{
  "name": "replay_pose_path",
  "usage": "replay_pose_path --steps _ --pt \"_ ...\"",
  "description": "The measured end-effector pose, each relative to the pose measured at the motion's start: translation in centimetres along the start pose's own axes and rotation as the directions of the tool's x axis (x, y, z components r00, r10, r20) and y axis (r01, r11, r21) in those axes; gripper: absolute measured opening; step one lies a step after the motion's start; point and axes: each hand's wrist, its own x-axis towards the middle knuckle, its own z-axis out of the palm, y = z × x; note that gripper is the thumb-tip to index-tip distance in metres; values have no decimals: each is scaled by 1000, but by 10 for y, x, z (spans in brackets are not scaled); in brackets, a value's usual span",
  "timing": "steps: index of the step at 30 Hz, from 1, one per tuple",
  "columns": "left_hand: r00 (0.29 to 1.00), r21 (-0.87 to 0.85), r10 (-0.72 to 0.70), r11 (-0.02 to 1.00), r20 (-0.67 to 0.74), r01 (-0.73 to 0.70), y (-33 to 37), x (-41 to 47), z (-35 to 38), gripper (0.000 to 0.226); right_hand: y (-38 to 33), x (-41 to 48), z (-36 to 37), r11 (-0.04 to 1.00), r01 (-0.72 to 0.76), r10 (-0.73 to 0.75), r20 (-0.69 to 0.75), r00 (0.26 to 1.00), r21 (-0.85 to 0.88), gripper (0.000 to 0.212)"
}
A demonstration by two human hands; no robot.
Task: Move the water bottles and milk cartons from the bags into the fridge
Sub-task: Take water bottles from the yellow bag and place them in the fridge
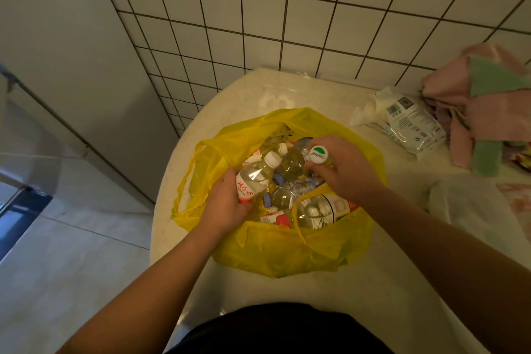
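Observation:
A yellow plastic bag stands open on the pale counter, filled with several clear water bottles. My left hand grips a small bottle with a red-and-white label and white cap at the bag's left side. My right hand is closed around a bottle with a green-and-white cap at the bag's upper right. A larger bottle with a red label lies near the front of the bag. No milk carton shows.
The round-edged counter meets a white tiled wall. A white wipes pack and pink and green cloths lie at the right, with another pale bag in front of them. The fridge stands at the left.

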Motion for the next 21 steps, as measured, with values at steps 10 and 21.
replay_pose_path --steps 10,21 --pt "986 -274 83 954 -145 -121 33 -25 -21 64 -61 -7 -50 838 -87 248 -233 940 538 17" --pt "976 -503 119 842 -181 -196 80 -71 -57 68 -95 -53 -66 685 37 419 -436 797 727 30"
